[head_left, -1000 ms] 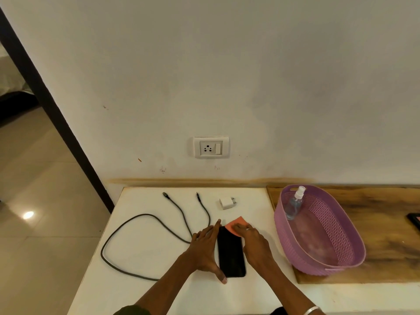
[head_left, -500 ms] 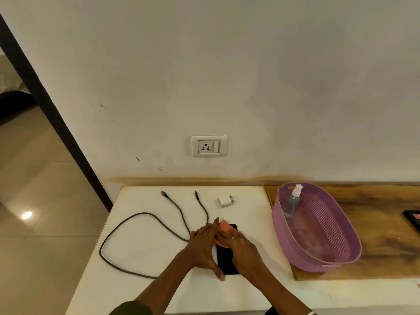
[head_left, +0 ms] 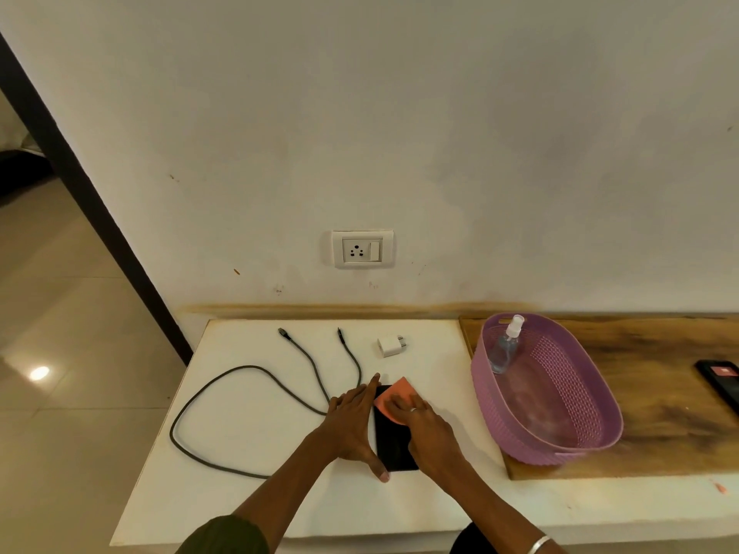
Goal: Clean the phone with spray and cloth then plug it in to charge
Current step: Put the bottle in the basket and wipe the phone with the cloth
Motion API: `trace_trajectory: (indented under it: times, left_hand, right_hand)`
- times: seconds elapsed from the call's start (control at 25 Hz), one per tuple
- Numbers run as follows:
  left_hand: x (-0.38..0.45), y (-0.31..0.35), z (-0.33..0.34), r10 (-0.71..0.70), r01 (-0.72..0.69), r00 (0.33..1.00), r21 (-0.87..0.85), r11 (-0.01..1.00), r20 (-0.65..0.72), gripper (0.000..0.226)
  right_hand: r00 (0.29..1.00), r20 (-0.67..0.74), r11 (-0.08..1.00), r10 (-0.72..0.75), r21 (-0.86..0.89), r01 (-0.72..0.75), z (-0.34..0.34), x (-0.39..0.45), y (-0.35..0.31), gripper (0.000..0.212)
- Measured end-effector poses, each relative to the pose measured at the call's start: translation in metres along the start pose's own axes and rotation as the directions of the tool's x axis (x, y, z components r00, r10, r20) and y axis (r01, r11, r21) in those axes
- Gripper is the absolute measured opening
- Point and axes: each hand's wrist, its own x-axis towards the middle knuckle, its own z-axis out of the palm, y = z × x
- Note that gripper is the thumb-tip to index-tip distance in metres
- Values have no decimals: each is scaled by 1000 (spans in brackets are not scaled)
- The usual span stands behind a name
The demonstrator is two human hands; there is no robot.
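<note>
A black phone (head_left: pixel 392 443) lies flat on the white table (head_left: pixel 248 501). My left hand (head_left: pixel 354 421) rests flat against its left edge, thumb at the near corner, holding it still. My right hand (head_left: pixel 430 431) presses an orange cloth (head_left: pixel 395 395) onto the phone's far end, hiding part of the screen. A clear spray bottle (head_left: pixel 504 347) leans inside the purple basket (head_left: pixel 600 429). A white charger plug (head_left: pixel 390 346) and a dark cable (head_left: pixel 240 371) lie behind the phone. A wall socket (head_left: pixel 362 248) sits above the table.
The basket stands on a wooden board (head_left: pixel 660 393) to the right. A second dark phone (head_left: pixel 722 379) lies at the board's right edge. The table's left edge drops to a tiled floor (head_left: pixel 60 433). A dark door frame (head_left: pixel 88 193) runs along the left.
My right hand with the cloth slid left across the phone's top, then back toward the right. My left hand has stayed on the phone's left edge.
</note>
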Motion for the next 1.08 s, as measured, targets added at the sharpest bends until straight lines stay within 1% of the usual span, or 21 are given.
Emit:
trace_trajectory:
  times: [0.04,0.12,0.2,0.28,0.32,0.4,0.48,0.56,0.6,0.68,0.72,0.8,0.84,0.92,0.96,1.0,1.08]
  left_hand:
    - [0,1,0,3,-3,1000,5,1000,-1,161]
    - [-1,2,-1,5,-5,1000,14,1000,0,161]
    - [-1,2,-1,4,-4,1000,13,1000,-1,161]
    - [-1,1,-1,3,-3,1000,9,1000,0,160]
    - [-1,1,-1,2,-2,1000,8,1000,-1,160]
    - [-1,1,0,0,0,1000,6,1000,-2,160]
    - [-1,2,0,-2,2,1000,2,1000,-1,160]
    - [-1,2,-1,-2,2,1000,9,1000,-2,161]
    - [-1,1,-1,-3,3,1000,9,1000,0,161]
    - [-1,1,-1,-8,8,1000,13,1000,7,162]
    - [-1,2,-1,-13,13,1000,18,1000,11,162]
    - [0,4,-1,-25,25,1000,26,999,13,163]
    - [0,5,-1,-31,31,999,25,999,11,164]
    - [0,5,-1,-35,34,999,21,999,12,164]
    - [0,5,-2,-32,31,999,20,999,17,163]
    - [-1,4,-1,-28,28,999,20,999,18,162]
    - [-2,3,-2,-25,25,1000,25,999,14,161]
  right_hand:
    - [999,44,1000,-4,25,3,1,-4,-5,59]
    - [992,98,996,-84,-13,86,1,-9,-10,60]
    - [988,106,992,-109,-56,115,-1,-10,-9,62]
    - [980,99,972,-172,-143,185,-7,-6,-2,61]
    - [977,80,962,-196,-176,207,-10,-4,3,59]
    - [969,-12,931,-247,-280,234,-15,-1,16,55]
    - [975,-68,936,-212,-301,183,-16,-2,22,54]
    - [980,-101,953,-173,-267,140,-10,-4,16,52]
    - [982,-81,953,-173,-267,146,-7,-6,12,52]
    - [981,8,946,-194,-262,189,-2,-15,0,55]
    - [984,43,960,-172,-217,177,0,-19,-5,55]
    - [965,109,945,-238,-206,256,4,-25,-11,53]
    - [955,133,936,-266,-203,288,6,-26,-12,56]
    - [922,155,887,-354,-257,384,4,-28,-6,63]
    - [927,134,892,-351,-255,374,2,-27,0,66]
    - [945,96,918,-314,-222,328,-1,-26,7,67]
    - [984,23,974,-177,-142,178,-6,-22,21,63]
